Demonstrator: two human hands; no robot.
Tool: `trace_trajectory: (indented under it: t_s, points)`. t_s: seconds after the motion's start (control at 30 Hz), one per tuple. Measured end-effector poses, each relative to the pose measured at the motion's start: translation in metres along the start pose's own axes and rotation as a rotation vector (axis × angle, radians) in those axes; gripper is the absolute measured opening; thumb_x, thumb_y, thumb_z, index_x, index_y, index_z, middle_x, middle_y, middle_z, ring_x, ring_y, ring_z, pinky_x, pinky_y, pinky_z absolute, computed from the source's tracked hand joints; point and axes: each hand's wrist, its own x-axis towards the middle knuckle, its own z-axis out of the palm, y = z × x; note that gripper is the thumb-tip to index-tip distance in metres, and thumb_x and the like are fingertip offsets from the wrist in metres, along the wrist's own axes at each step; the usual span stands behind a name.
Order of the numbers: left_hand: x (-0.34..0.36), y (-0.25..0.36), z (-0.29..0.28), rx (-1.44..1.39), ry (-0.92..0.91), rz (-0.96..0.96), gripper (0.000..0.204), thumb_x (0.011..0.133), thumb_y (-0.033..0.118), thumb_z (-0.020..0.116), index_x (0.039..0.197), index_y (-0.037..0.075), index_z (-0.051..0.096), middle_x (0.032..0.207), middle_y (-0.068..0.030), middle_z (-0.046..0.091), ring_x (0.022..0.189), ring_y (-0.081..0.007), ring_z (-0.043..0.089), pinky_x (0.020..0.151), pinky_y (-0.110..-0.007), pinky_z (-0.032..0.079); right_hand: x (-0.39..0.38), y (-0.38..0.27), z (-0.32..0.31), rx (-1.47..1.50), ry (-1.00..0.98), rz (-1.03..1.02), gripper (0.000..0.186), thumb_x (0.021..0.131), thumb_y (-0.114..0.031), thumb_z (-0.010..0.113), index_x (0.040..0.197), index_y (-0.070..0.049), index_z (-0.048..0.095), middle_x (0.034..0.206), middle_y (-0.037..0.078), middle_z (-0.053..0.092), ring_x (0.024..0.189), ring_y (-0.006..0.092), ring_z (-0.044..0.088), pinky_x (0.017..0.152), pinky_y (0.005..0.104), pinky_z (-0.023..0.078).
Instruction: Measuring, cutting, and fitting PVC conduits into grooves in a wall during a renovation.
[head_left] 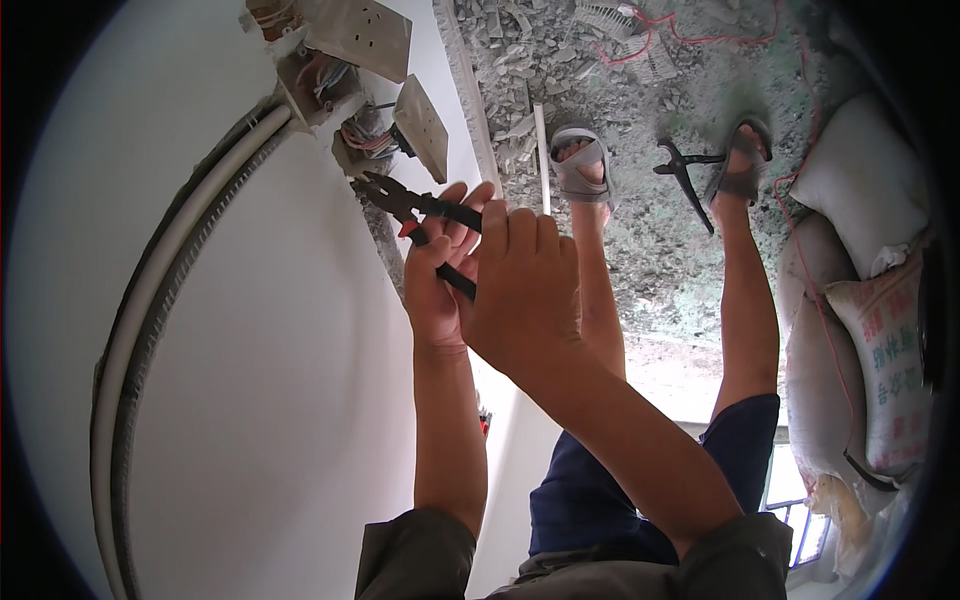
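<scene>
A pair of pliers (pixel 398 196) with black handles and a bit of red near the pivot is between my two hands, jaws parted and pointing at the wall. My right hand (pixel 525 290) is closed round the handle ends. Lower down the wall side, my left hand (pixel 435 300) is closed on the pliers too, its thumb by one handle and its fingers partly behind. Just beyond the jaws, a wall box (pixel 365 150) holds bundled coloured wires, and a socket plate (pixel 421 128) hangs from it. A second open box (pixel 318 85) with wires sits farther off, beside another plate (pixel 362 35).
Pale conduit (pixel 150 270) runs in a chased groove along the wall. Rubble (pixel 505 60), a white rod (pixel 542 160), a black hand tool (pixel 684 180) and red wire (pixel 725 40) lie on the floor around my sandalled feet. Filled sacks (pixel 860 180) are piled at right.
</scene>
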Motion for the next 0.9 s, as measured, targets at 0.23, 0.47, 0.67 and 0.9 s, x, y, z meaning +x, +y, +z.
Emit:
trace_trajectory:
  t_s: [0.23, 0.47, 0.67, 0.9]
  points:
    - [-0.005, 0.008, 0.018, 0.499, 0.333, 0.068, 0.031, 0.091, 0.007, 0.049, 0.116, -0.009, 0.055, 0.111, -0.0214, 0.064, 0.097, -0.0247, 0.066, 0.087, -0.036, 0.054, -0.003, 0.011, 0.014, 0.344, -0.196, 0.090, 0.065, 0.073, -0.023, 0.067, 0.124, 0.010, 0.044, 0.102, 0.018, 0.050, 0.097, 0.0307, 0.053, 0.081, 0.0396, 0.047]
    - [-0.001, -0.004, 0.021, 0.453, 0.246, 0.070, 0.035, 0.093, 0.007, 0.043, 0.124, -0.008, 0.048, 0.118, -0.0214, 0.061, 0.090, -0.0219, 0.065, 0.079, -0.032, 0.054, 0.002, 0.026, 0.018, 0.341, -0.128, 0.045, 0.070, 0.074, -0.027, 0.070, 0.127, 0.010, 0.042, 0.105, 0.019, 0.051, 0.097, 0.0320, 0.054, 0.083, 0.0397, 0.047]
    - [-0.005, -0.001, 0.022, 0.350, 0.191, 0.027, 0.035, 0.094, 0.010, 0.041, 0.124, -0.008, 0.045, 0.123, -0.0233, 0.058, 0.100, -0.0239, 0.062, 0.090, -0.035, 0.048, 0.005, 0.025, 0.013, 0.301, -0.068, -0.002, 0.076, 0.071, -0.027, 0.074, 0.127, 0.013, 0.043, 0.101, 0.020, 0.053, 0.088, 0.0333, 0.055, 0.080, 0.0400, 0.047]
    - [-0.002, 0.000, 0.014, 0.343, 0.133, 0.040, 0.035, 0.094, 0.009, 0.046, 0.125, -0.009, 0.044, 0.121, -0.0231, 0.058, 0.100, -0.0239, 0.062, 0.090, -0.034, 0.048, 0.006, 0.027, 0.015, 0.303, -0.072, -0.004, 0.079, 0.070, -0.028, 0.074, 0.129, 0.013, 0.041, 0.101, 0.020, 0.053, 0.091, 0.0336, 0.054, 0.081, 0.0407, 0.046]
